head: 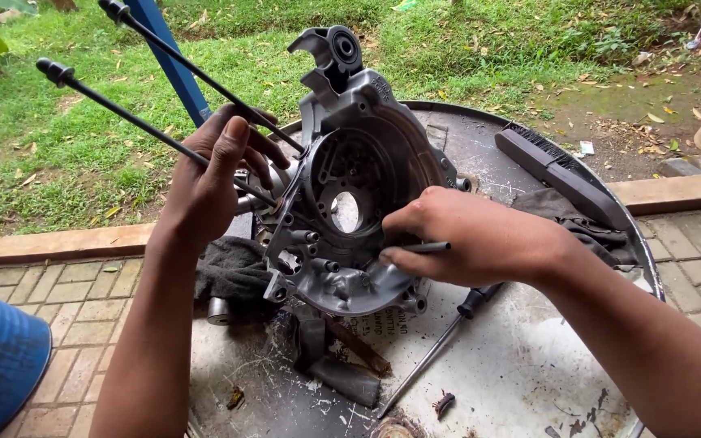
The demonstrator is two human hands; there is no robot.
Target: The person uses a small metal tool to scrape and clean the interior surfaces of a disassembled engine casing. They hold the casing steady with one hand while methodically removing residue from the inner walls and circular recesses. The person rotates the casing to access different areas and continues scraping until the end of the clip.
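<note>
The engine casing (359, 195) is propped up by the left hand (212, 174) gripping its studs; a thin rod (423, 248) is pinched in the right hand (472, 243); a slip could probably tip it off the round tray (529, 357).

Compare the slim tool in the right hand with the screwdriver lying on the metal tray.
The slim tool is pinched in the right hand against the engine casing; the screwdriver lies untouched on the tray. The tool sits level; the screwdriver slants. Both are slender and dark.
</note>
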